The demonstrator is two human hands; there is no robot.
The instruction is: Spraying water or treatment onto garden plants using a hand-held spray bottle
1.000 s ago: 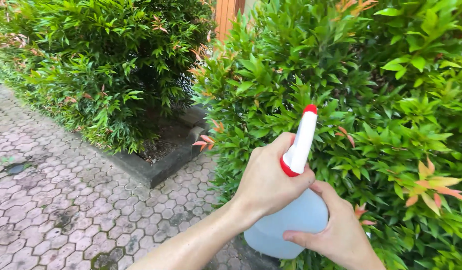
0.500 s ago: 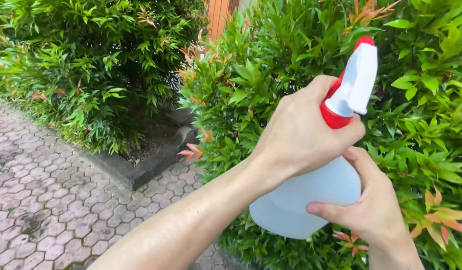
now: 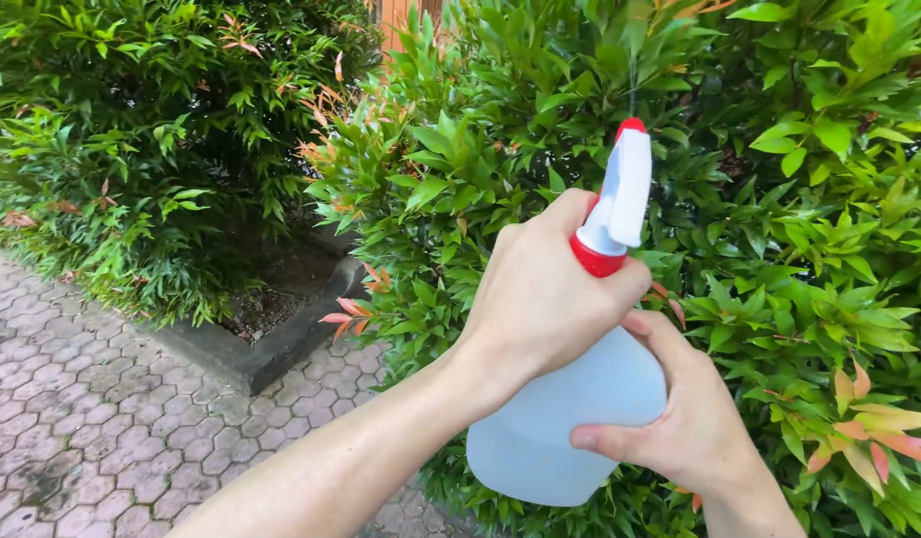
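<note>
A translucent white spray bottle (image 3: 565, 413) with a white trigger head and red collar and nozzle tip (image 3: 622, 189) is held up in front of a green bush (image 3: 779, 199). My left hand (image 3: 540, 299) wraps around the bottle's neck with fingers on the trigger. Under and beside the bottle's body, my right hand (image 3: 685, 418) cups it from the right. The nozzle points up toward the leaves, and a thin faint streak shows above the tip.
A second leafy bush (image 3: 152, 139) grows at the left in a bed with a dark concrete curb (image 3: 246, 354). Hexagonal paving stones (image 3: 92, 428) cover the ground at lower left. An orange post (image 3: 396, 12) stands behind the bushes.
The bottle rose and came closer half a second ago, then dropped back lower and left with the nozzle more upright. Both hands kept their grip throughout.
</note>
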